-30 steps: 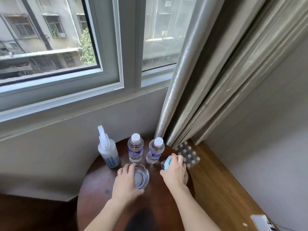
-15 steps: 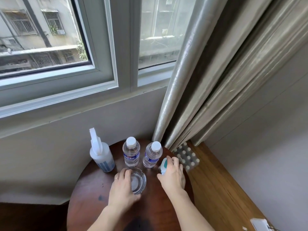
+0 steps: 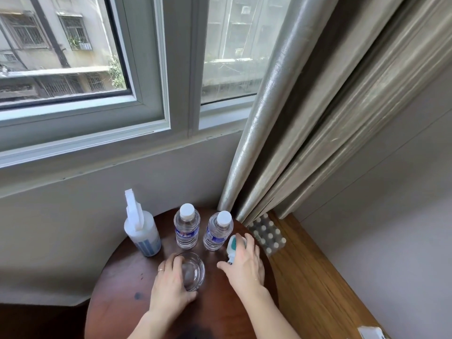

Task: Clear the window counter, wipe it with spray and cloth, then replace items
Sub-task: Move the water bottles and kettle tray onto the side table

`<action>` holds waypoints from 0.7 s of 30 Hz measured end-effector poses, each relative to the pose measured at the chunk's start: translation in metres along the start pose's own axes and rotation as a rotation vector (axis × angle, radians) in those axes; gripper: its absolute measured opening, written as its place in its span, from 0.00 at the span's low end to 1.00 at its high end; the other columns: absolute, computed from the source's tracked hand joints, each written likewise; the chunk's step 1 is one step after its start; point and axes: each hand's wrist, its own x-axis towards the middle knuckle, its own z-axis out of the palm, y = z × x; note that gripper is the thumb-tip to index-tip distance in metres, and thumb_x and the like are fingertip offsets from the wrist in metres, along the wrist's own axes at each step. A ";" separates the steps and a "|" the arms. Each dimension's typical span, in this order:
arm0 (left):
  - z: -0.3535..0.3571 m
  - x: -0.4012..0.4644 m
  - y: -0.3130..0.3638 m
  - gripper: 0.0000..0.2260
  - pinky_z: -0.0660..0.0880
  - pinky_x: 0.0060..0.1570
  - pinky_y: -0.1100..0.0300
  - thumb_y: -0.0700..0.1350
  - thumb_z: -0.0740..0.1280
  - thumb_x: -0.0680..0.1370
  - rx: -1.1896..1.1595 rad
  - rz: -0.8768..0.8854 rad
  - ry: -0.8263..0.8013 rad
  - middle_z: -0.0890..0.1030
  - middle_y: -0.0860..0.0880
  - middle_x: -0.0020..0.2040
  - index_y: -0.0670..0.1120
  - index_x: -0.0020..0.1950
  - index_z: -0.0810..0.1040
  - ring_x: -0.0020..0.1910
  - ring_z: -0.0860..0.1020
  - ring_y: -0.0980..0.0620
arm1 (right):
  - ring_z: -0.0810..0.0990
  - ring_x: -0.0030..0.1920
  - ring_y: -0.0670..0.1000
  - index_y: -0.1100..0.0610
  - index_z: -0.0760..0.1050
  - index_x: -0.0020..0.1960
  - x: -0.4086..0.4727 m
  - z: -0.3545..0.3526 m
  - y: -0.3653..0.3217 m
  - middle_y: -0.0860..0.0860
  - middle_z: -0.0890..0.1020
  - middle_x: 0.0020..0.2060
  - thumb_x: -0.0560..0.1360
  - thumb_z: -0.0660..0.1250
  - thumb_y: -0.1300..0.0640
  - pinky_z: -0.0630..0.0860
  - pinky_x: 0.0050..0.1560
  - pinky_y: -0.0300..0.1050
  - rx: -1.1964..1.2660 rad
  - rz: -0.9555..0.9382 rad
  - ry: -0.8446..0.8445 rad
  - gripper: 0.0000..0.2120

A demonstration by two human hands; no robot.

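Observation:
On the round dark wooden table (image 3: pixel 127 285) under the window stand a white spray bottle (image 3: pixel 143 231) at the left and two clear water bottles (image 3: pixel 186 227) (image 3: pixel 217 232) with white caps. My left hand (image 3: pixel 171 285) grips a clear glass ashtray (image 3: pixel 193 270) at its left rim, on the tabletop. My right hand (image 3: pixel 244 265) holds a small white and teal object (image 3: pixel 232 248) down on the table beside the right bottle; most of that object is hidden under my fingers.
A shrink-wrapped pack of small bottles (image 3: pixel 267 234) lies on the wooden floor (image 3: pixel 313 289) right of the table, against the grey curtain (image 3: pixel 281 118). A white item (image 3: pixel 371 332) sits at the floor's bottom right corner. The window sill runs above the table.
The view has shifted a little, so the table sits lower and more left in the frame. Both hands keep their holds on the ashtray and the white and teal object.

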 end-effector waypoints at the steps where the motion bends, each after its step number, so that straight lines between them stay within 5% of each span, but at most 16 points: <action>1: 0.000 0.000 0.000 0.36 0.76 0.54 0.53 0.55 0.75 0.51 -0.007 -0.002 -0.007 0.75 0.47 0.60 0.46 0.57 0.73 0.56 0.73 0.44 | 0.62 0.74 0.53 0.50 0.56 0.79 -0.002 -0.001 0.000 0.49 0.55 0.77 0.72 0.72 0.38 0.67 0.71 0.48 -0.008 -0.007 0.005 0.43; 11: -0.016 -0.008 0.007 0.45 0.63 0.71 0.57 0.56 0.79 0.57 -0.074 -0.004 -0.092 0.61 0.49 0.76 0.49 0.70 0.64 0.75 0.59 0.47 | 0.60 0.74 0.53 0.50 0.58 0.77 -0.026 -0.013 -0.003 0.50 0.58 0.76 0.73 0.71 0.39 0.66 0.71 0.48 -0.059 -0.016 0.044 0.40; 21: -0.108 -0.030 0.023 0.31 0.70 0.60 0.60 0.57 0.75 0.66 -0.073 -0.007 -0.045 0.73 0.56 0.63 0.53 0.66 0.69 0.63 0.69 0.53 | 0.65 0.68 0.52 0.50 0.67 0.68 -0.069 -0.045 -0.052 0.49 0.68 0.65 0.76 0.67 0.40 0.66 0.68 0.45 -0.006 -0.124 0.067 0.25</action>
